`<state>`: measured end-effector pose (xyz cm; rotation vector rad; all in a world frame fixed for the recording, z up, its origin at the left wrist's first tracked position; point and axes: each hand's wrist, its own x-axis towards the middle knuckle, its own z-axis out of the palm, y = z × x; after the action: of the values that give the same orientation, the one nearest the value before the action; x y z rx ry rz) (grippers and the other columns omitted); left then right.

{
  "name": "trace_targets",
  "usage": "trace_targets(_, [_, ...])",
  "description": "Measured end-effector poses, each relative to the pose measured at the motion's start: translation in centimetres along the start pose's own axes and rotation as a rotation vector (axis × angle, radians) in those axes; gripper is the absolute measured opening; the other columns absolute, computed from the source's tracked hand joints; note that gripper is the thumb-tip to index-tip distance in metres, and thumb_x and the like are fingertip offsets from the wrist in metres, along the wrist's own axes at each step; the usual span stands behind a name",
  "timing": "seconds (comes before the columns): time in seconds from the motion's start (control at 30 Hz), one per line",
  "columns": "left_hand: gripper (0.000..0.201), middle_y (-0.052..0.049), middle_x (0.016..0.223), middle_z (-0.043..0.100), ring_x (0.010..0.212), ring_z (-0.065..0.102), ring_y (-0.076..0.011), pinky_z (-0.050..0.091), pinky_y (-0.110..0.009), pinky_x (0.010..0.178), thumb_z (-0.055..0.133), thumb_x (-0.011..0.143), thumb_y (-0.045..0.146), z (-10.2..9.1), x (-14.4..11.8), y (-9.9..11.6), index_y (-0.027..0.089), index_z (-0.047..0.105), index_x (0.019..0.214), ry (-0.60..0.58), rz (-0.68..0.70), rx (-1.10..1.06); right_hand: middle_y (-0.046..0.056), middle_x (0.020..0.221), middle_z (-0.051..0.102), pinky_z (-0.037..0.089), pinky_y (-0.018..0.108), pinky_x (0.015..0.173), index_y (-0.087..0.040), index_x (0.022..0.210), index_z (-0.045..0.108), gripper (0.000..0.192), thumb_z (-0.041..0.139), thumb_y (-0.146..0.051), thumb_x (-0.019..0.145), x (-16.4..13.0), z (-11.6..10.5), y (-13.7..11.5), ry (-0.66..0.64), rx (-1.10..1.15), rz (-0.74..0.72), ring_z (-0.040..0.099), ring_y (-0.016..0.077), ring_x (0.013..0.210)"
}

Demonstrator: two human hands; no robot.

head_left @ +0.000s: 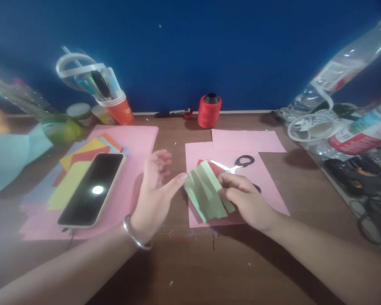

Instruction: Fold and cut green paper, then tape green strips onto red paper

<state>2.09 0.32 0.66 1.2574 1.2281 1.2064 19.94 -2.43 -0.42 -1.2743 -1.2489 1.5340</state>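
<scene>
A pleated light green paper [206, 192] is held just above a pink sheet [266, 182] on the wooden table. My right hand [246, 199] pinches its right side between thumb and fingers. My left hand [155, 190] is open beside it, palm turned inward, with the thumb tip touching the paper's left edge. A metal bangle sits on that wrist. A red paper scrap [215, 167] peeks out behind the green paper. Scissors [241, 163] with black handles lie on the pink sheet just behind my right hand.
A phone [93, 188] lies on coloured papers [82, 159] over another pink sheet [136, 140] at left. An orange cup of pens [114, 103], a red thread spool [209, 111], small jars [81, 113] and a clear bag of bottles and tape [343, 123] line the back and right.
</scene>
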Motion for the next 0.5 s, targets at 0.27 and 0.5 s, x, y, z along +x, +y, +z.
trace_targets(0.27, [0.014,-0.003,0.078,0.064,0.072,0.059,-0.0157,0.045,-0.024,0.062,0.06,0.074,0.026,-0.3,0.2,1.0,0.018,0.062,0.086,-0.473,-0.126,0.189,-0.005,0.054,0.04,0.029,0.021,0.045,-0.018,0.059,0.042,0.01,0.043,-0.012,0.067,-0.1,-0.4,-0.8,-0.161,-0.121,-0.026,0.038,0.0082,0.049])
trace_targets(0.5, [0.017,-0.002,0.068,0.064,0.057,0.058,-0.0143,0.044,-0.024,0.052,0.061,0.073,0.035,-0.2,0.4,-0.1,0.017,0.062,0.075,-0.333,-0.238,0.066,0.001,0.079,0.059,0.036,0.026,0.058,-0.021,0.079,0.057,0.016,0.044,-0.014,0.076,-0.1,-3.6,-3.0,0.055,-0.977,-0.266,0.052,0.0142,0.067])
